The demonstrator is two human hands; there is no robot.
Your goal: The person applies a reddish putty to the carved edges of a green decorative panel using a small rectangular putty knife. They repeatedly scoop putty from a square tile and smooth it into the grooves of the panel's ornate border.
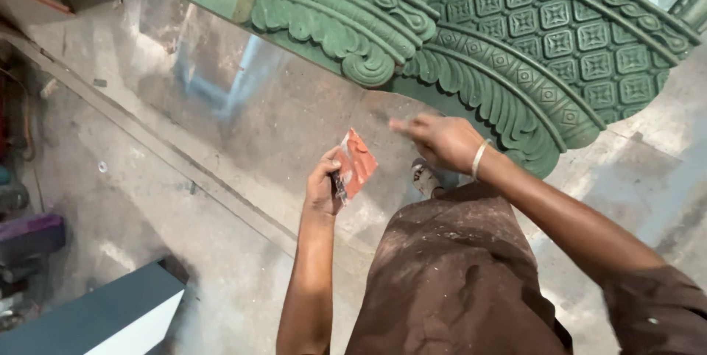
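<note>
My left hand [322, 187] is shut on a small orange-red piece of sandpaper [356, 163] and a thin dark tool, held below a large green carved panel [515, 38]. My right hand [436, 141] is blurred, fingers stretched leftward, holding nothing, just below the panel's scalloped lower edge. A pale bangle sits on the right wrist. The panel bears scrolls, leaf borders and a grid of square rosettes.
A dusty concrete floor [221, 141] lies underneath, with a straight groove running diagonally. A dark grey board with a white edge [110, 318] lies at the lower left. Clutter and a purple object [29, 233] line the left edge. My foot [426, 177] stands below the panel.
</note>
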